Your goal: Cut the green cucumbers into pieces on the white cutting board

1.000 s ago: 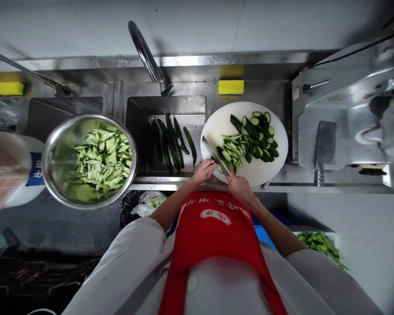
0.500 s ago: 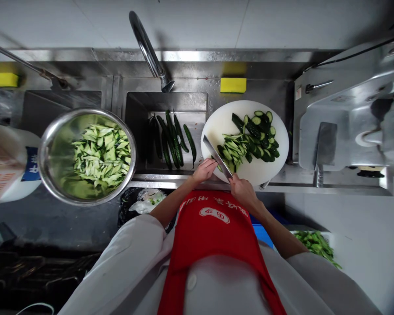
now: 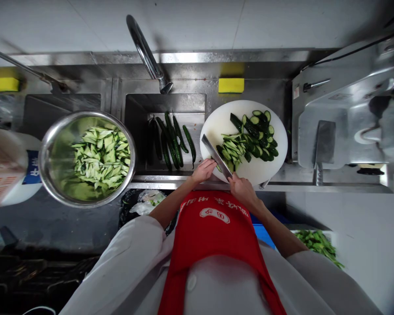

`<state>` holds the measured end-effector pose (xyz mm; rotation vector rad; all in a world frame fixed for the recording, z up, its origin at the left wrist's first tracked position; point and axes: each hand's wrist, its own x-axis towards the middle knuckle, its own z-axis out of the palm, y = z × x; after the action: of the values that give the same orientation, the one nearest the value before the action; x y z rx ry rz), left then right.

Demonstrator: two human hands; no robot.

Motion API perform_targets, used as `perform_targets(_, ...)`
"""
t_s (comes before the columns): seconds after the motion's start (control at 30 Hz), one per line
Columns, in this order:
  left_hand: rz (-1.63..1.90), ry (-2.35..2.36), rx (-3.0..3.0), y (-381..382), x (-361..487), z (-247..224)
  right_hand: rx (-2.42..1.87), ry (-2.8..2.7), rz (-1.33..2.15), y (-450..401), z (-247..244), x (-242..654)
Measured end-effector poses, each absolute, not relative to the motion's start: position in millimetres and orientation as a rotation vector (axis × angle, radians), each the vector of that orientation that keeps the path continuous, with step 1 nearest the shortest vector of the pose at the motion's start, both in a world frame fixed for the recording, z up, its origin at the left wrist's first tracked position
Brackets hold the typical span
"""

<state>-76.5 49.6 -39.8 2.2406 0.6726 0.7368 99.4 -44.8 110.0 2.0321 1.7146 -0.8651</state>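
Note:
My right hand (image 3: 241,187) is wrapped round the handle of a kitchen knife (image 3: 216,154). Its blade lies slantwise over the near left part of a round white cutting board (image 3: 213,124). On the blade's left side, the fingers of my left hand (image 3: 202,171) are bent and pressed together at a small cucumber piece, mostly hidden by fingers and blade. Sliced cucumber strips (image 3: 231,148) lie right against the blade's other side. Farther right on the board is a heap of cut cucumber chunks (image 3: 261,135) with dark green skin.
Whole cucumbers (image 3: 174,142) lie in the sink (image 3: 197,118) under a curved faucet (image 3: 144,46). A steel bowl (image 3: 45,175) at left holds cut cucumber. A yellow sponge (image 3: 231,85) sits behind the board. Right of it stand a metal machine (image 3: 341,94) and a cleaver (image 3: 325,142).
The whole view has shifted slightly. Both hands and the knife stay almost in the same place on the board, and the cucumber heaps look the same.

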Motion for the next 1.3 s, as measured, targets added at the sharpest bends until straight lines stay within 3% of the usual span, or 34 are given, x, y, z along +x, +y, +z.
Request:
perform_targets(0.43, 0.788, 0.676, 2.249, 44, -73, -36, 2.082, 1.739, -0.935, -12, 102, 89)
perform_targets(0.7, 1.227, 0.941, 2.097, 114, -20, 64, 2.078, 1.783, -0.877, -26, 131, 107)
perform_targets(0.83, 0.74, 0.533, 2.415, 150, 65, 62, 1.977, 1.858, -0.949, -39, 130, 101)
perform_targets(0.97, 0.254, 0.542, 2.591, 149, 106, 25, 1.977, 1.886, -1.005, -47, 121, 100)
perform_targets(1.3, 0.073, 0.343, 2.682, 176, 104, 11, 2.055, 1.872, -1.007, -71, 107, 108)
